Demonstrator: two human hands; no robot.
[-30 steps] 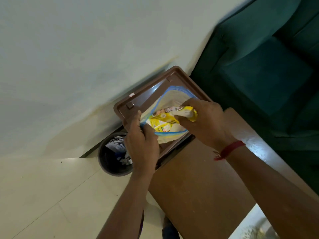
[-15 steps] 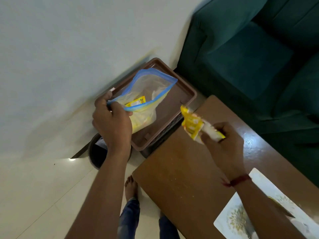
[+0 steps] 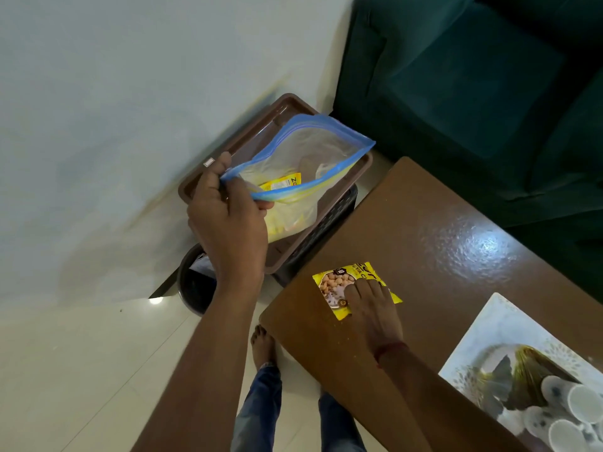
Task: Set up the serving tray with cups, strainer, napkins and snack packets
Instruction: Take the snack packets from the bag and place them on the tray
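My left hand point(image 3: 228, 220) pinches the blue rim of a clear zip bag point(image 3: 300, 164) and holds it open above a brown tub lid point(image 3: 287, 106). Yellow snack packets point(image 3: 284, 184) show inside the bag. A single yellow snack packet point(image 3: 336, 285) lies flat on the brown table point(image 3: 424, 243), and my right hand point(image 3: 372, 305) rests on it with fingers laid straight. The white patterned serving tray point(image 3: 489, 340) sits at the lower right with white cups point(image 3: 574, 406) and a dark green strainer-like piece point(image 3: 528, 376) on it.
A dark latticed basket point(image 3: 329, 230) stands under the brown lid beside the table's corner. A black waste bin point(image 3: 195, 285) sits on the pale floor by the wall. A dark green sofa point(image 3: 473, 93) runs behind the table. My bare foot point(image 3: 262, 347) is below.
My right hand carried the yellow packet from the bag down to the table and laid it flat. My left hand kept hold of the bag, which now hangs open.
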